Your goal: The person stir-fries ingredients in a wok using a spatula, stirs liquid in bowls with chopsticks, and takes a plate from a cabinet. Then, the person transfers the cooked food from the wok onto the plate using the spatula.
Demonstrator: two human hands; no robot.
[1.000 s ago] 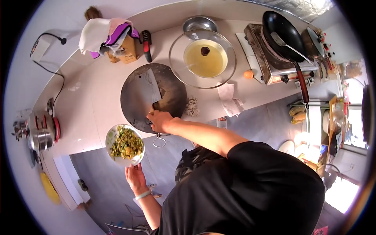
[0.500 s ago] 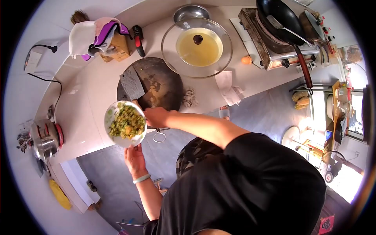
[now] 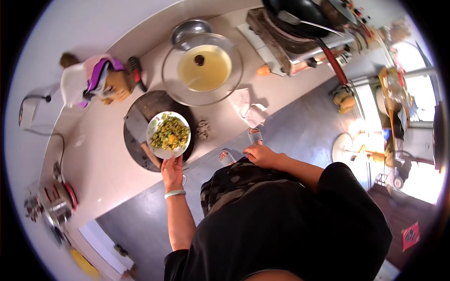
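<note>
My left hand (image 3: 172, 172) grips the near rim of a white plate (image 3: 154, 149) from below in the view. Chopped green and yellow food (image 3: 169, 133) covers the plate. The plate is over the round dark cutting board (image 3: 133, 149); whether it touches the board, I cannot tell. Beside the plate lies a cleaver (image 3: 136, 122), its wooden handle (image 3: 151, 157) toward me. My right hand (image 3: 258, 155) is near my waist, apart from the board, with its fingers curled in and nothing visible in them.
A glass lid (image 3: 169, 86) covers a bowl of yellow liquid (image 3: 206, 70) behind the board. A cloth (image 3: 244, 105) lies at the counter edge. To the right, a black wok (image 3: 304, 11) holding a spatula (image 3: 290, 18) sits on the stove, near an orange round item (image 3: 263, 70).
My left hand has brought the plate over the cutting board. My right hand has left the cleaver's handle and drawn back to my waist. The whole view has shifted.
</note>
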